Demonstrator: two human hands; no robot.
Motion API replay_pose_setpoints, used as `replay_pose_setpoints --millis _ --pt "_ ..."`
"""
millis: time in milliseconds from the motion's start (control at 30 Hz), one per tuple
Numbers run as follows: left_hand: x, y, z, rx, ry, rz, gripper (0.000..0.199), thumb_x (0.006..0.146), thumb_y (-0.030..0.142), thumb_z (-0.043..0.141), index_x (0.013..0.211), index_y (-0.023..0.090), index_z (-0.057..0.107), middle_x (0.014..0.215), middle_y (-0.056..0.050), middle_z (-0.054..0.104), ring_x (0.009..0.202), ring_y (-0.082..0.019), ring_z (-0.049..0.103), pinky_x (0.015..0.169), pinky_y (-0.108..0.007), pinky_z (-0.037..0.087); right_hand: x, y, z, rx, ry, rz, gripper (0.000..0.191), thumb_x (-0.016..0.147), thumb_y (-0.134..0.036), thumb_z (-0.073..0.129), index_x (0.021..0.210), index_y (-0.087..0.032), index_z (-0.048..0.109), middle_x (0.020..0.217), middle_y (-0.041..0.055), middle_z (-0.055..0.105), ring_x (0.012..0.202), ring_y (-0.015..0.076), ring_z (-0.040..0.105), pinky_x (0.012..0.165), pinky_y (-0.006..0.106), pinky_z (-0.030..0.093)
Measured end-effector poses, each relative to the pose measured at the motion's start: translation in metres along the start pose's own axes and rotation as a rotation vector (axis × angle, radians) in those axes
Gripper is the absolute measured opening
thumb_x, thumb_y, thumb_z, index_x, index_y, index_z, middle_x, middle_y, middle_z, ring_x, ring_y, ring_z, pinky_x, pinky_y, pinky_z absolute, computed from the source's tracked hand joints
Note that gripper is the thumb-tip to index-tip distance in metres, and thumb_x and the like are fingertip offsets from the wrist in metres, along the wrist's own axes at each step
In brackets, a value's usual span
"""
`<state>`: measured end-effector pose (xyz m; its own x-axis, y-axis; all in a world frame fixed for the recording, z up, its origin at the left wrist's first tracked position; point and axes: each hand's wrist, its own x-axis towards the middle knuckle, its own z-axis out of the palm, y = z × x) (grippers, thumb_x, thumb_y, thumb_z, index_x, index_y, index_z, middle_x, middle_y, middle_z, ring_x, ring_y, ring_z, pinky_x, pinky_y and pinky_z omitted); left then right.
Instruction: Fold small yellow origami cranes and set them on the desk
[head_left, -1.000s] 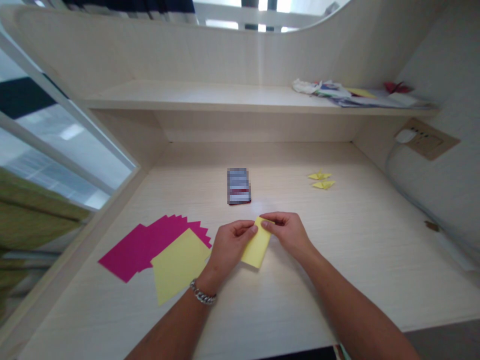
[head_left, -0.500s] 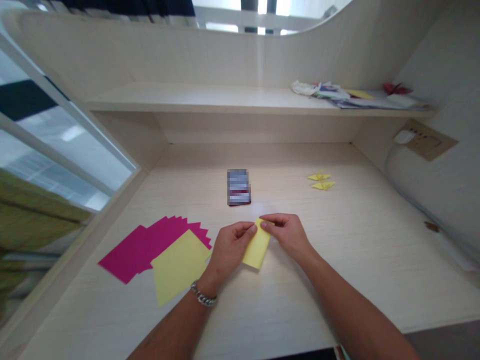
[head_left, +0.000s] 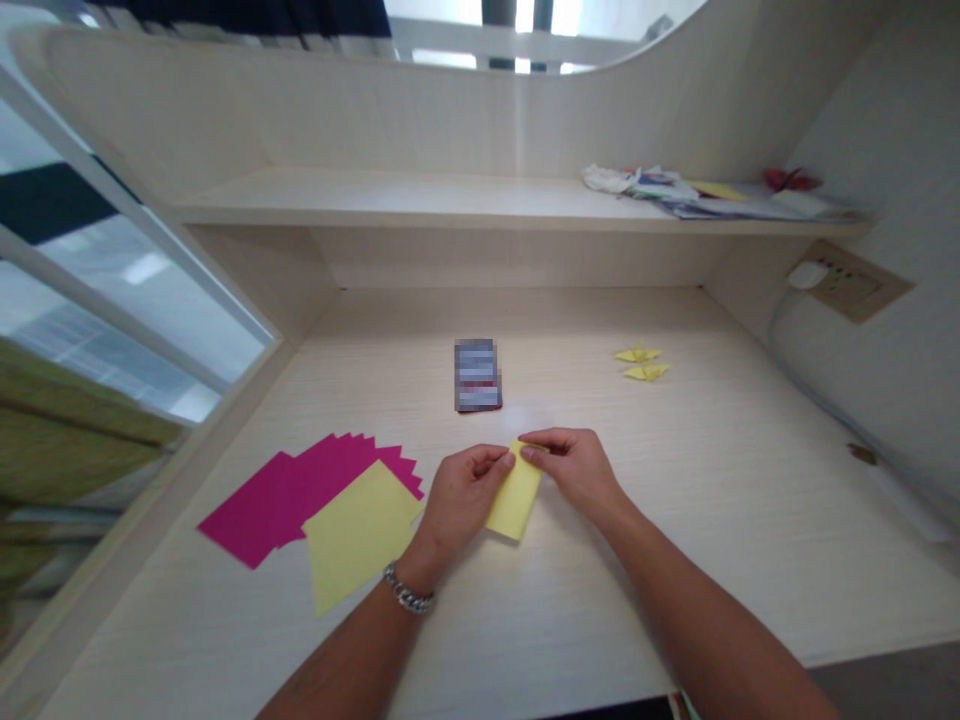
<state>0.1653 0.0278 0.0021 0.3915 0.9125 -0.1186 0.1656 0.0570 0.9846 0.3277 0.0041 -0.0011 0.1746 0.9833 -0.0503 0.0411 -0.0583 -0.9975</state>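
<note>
Between my two hands is a folded strip of yellow paper [head_left: 514, 505], tilted a little, its lower edge toward me. My left hand [head_left: 461, 500] pinches the strip's upper left side between thumb and fingers. At the top right corner, my right hand [head_left: 574, 465] grips the same paper with thumb and forefinger. Left of my hands lies a flat yellow sheet [head_left: 356, 540], partly over a fan of magenta paper sheets [head_left: 307, 490]. Two small folded yellow paper pieces [head_left: 645, 372] with pointed ends rest farther back on the right.
A phone-sized object [head_left: 477, 375] with a blurred-out face lies on the desk [head_left: 712, 480] beyond my hands. Papers [head_left: 720, 200] are piled on the shelf [head_left: 450, 200] above. A cable [head_left: 814, 390] runs from the wall socket [head_left: 855, 280] along the right side.
Almost nothing differs. Both hands keep their pinch on the yellow paper strip, and the whole view has shifted very slightly.
</note>
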Motion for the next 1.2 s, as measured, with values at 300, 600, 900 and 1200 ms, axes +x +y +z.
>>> replay_pose_setpoints --millis 300,600,900,1200 --pt "0.001 0.001 0.005 0.02 0.094 0.021 0.03 0.078 0.04 0.061 0.09 0.013 0.068 0.08 -0.008 0.072 0.067 -0.017 0.064 0.055 -0.025 0.048 0.004 -0.001 0.003 0.391 0.184 0.175 0.037 0.053 -0.032 0.082 0.08 -0.015 0.065 0.065 0.0022 0.065 0.063 0.0148 0.062 0.063 0.03 0.051" --pt "0.001 0.003 0.004 -0.014 0.188 0.065 0.027 0.078 0.039 0.061 0.086 0.014 0.068 0.082 -0.008 0.072 0.07 -0.018 0.066 0.061 -0.027 0.051 0.002 0.005 0.013 0.266 0.122 0.135 0.032 0.061 -0.044 0.075 0.065 -0.014 0.063 0.062 0.0039 0.065 0.056 0.0143 0.059 0.056 0.028 0.049" --pt "0.005 0.0 0.001 -0.053 0.278 0.021 0.03 0.075 0.039 0.064 0.089 0.013 0.068 0.082 -0.008 0.073 0.069 -0.019 0.067 0.059 -0.027 0.052 0.0 0.008 0.019 0.227 0.016 0.202 0.032 0.06 -0.044 0.076 0.07 -0.015 0.066 0.069 0.0074 0.07 0.062 0.0183 0.065 0.061 0.032 0.052" --pt "0.008 0.001 -0.002 -0.082 0.325 0.001 0.031 0.074 0.039 0.065 0.088 0.012 0.069 0.082 -0.008 0.073 0.071 -0.019 0.067 0.063 -0.029 0.054 0.0 0.015 0.021 0.225 -0.022 0.203 0.032 0.059 -0.043 0.076 0.073 -0.015 0.068 0.073 0.0071 0.072 0.064 0.0176 0.066 0.064 0.031 0.053"
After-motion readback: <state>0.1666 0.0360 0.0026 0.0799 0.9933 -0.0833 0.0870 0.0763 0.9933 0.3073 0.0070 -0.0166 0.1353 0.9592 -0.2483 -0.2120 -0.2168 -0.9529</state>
